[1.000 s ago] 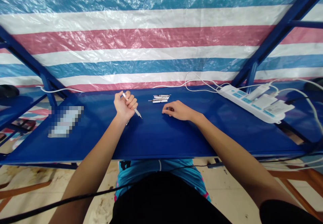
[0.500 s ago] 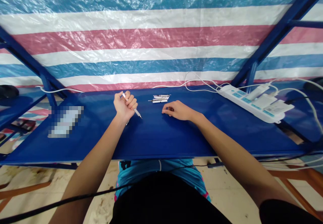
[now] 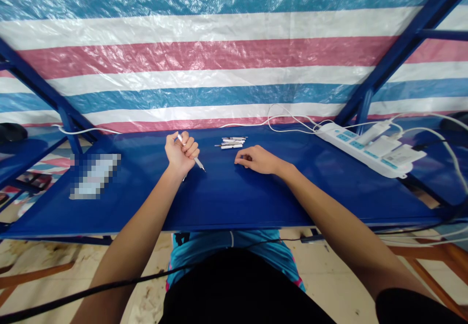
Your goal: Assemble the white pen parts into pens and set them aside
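Note:
My left hand (image 3: pixel 183 152) is raised over the left-middle of the table, palm turned up. Its fingers are curled round a slim white pen (image 3: pixel 199 164), whose pointed tip slants down to the right. A small pale tip shows just below the wrist; whether it is a reflection or another pen I cannot tell. My right hand (image 3: pixel 258 160) rests on the tabletop with fingers bent in and nothing visible in them. Just beyond it and to its left lies a small loose pile of white pens (image 3: pixel 232 143), several with thin metal tips.
The blue table (image 3: pixel 234 202) backs onto a striped plastic sheet (image 3: pixel 219 53). A white power strip (image 3: pixel 360 149) with plugged-in adapters lies at the right, its white cables (image 3: pixel 288 114) trailing behind. A blurred pale rectangle (image 3: pixel 95 177) lies at the left. Blue metal posts (image 3: pixel 387 66) frame both sides.

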Demonstrator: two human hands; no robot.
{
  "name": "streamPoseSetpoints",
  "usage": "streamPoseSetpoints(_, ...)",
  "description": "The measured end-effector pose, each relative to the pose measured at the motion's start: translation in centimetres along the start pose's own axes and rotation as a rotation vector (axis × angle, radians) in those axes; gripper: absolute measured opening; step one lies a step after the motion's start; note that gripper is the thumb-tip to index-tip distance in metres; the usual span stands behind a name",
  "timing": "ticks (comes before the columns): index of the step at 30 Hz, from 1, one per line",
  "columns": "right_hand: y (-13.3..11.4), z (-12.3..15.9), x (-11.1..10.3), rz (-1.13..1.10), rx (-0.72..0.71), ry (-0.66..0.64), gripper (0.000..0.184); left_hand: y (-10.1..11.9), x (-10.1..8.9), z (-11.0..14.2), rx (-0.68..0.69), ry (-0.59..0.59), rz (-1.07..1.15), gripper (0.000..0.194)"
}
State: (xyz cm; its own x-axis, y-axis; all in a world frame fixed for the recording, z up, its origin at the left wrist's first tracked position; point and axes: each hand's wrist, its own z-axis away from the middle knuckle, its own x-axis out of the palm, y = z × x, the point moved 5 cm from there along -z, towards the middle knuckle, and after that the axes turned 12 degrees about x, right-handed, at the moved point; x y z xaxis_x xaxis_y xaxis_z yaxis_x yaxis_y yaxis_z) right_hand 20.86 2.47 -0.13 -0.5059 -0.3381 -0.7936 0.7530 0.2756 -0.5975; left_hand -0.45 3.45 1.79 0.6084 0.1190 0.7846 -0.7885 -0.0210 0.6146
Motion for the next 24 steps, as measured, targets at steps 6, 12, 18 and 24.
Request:
streamPoseSetpoints(6, 0.28, -0.11, 0.04, -0.004, -0.046, 0.014, 0.023, 0.01, 0.09, 0.08, 0.016, 0.01, -0.02, 0.045)
streamPoseSetpoints(12, 0.37, -0.16, 0.12, 0.002, -0.073, 0.023, 0.026, -0.02, 0.01, 0.06, 0.019, 0.02, -0.03, 0.048)
streamPoseSetpoints(18, 0.35, -0.21, 0.11, 0.001, -0.071, 0.023, 0.024, -0.01, 0.19, 0.13, 0.015, 0.016, -0.029, 0.046)
streamPoseSetpoints(24, 0.02, -0.09, -0.02, 0.006, -0.045, 0.017, 0.022, 0.04, 0.23, 0.14, 0.023, 0.012, -0.032, 0.046)
